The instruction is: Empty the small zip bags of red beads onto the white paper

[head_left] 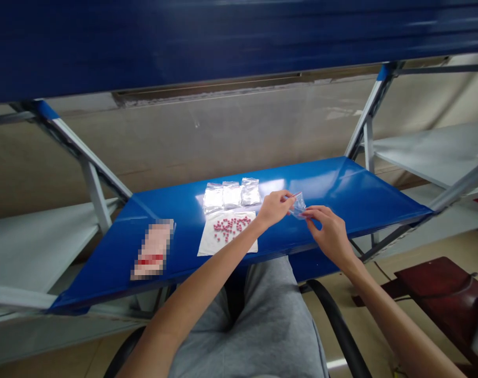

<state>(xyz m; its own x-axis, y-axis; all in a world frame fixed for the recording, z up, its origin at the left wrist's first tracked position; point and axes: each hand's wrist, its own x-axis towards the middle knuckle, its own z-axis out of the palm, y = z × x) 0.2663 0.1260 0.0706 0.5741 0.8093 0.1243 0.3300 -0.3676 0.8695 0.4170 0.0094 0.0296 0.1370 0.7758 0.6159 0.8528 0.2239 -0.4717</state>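
Note:
Between my two hands is a small clear zip bag [299, 205], held above the right half of the blue surface. My left hand [276, 206] pinches its upper left edge. At its lower right side, the fingers of my right hand [328, 228] close on the plastic. Whether anything lies inside the bag is too small to tell. To the left, many small pinkish-red pieces [231, 226] are spread on a white cloth or sheet [207, 241]. Behind that sheet, three clear zip bags [231, 195] lie flat in a row, with glare on them.
The blue-covered shelf [325, 184] has a blurred-out pinkish packet [154, 249] at its left. Metal posts [91, 152] flank it, and another blue shelf [239, 42] hangs overhead. A dark red stool or seat [443, 283] stands at lower right.

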